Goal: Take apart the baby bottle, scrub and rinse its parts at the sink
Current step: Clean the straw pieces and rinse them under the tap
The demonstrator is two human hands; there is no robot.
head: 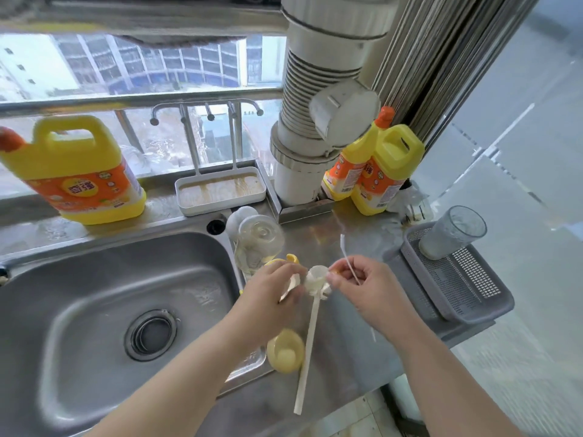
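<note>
Over the steel counter, right of the sink, both hands meet on a small translucent white bottle part. A long white straw tube hangs down from it. My left hand grips the part's left side. My right hand pinches its right side and also holds a thin white straw brush pointing up and away. The clear bottle body lies on the counter behind my left hand. A yellow cap lies near the sink's front right corner.
A yellow detergent jug stands back left, with two more back right beside a white pipe. A white tray with a hook rack sits behind the sink. A grey basket holding a frosted cup occupies the right counter.
</note>
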